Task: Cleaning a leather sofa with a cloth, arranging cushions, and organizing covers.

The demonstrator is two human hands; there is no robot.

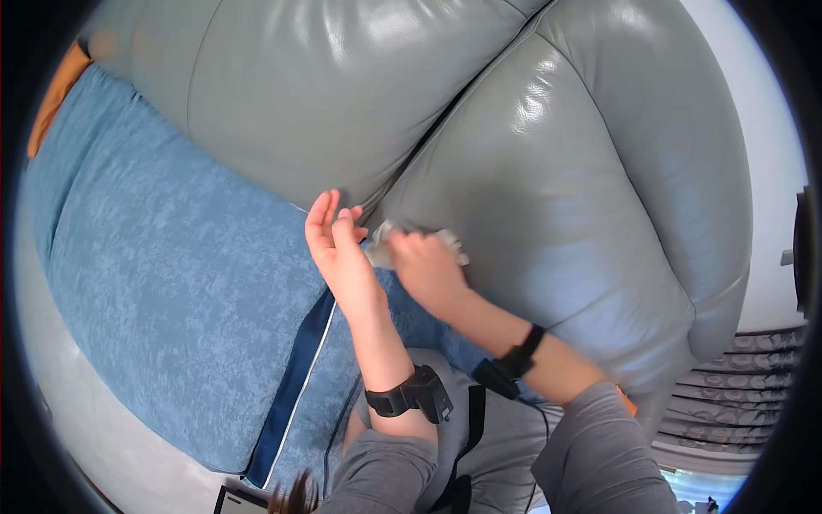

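Observation:
My right hand (pixel 428 267) is closed on a crumpled white cloth (pixel 377 247), pressed to the lower part of a grey leather sofa back cushion (pixel 548 214). Motion slightly blurs this hand, and bits of the cloth stick out on both sides of it. Whether it is fabric or paper, I cannot tell. Just to the left, my left hand (pixel 339 244) is raised with its palm turned up and its fingers loosely bent and apart. Nothing is in it. It hovers by the dark gap between the two grey back cushions, over the edge of the blue seat cushion (pixel 180 257).
Black straps with small devices circle both forearms. Another grey back cushion (pixel 317 94) rises at the far left, with an orange item (pixel 58 98) beside it. The sofa's rounded grey side (pixel 685 128) and a patterned grey curtain (pixel 736 385) stand to the right.

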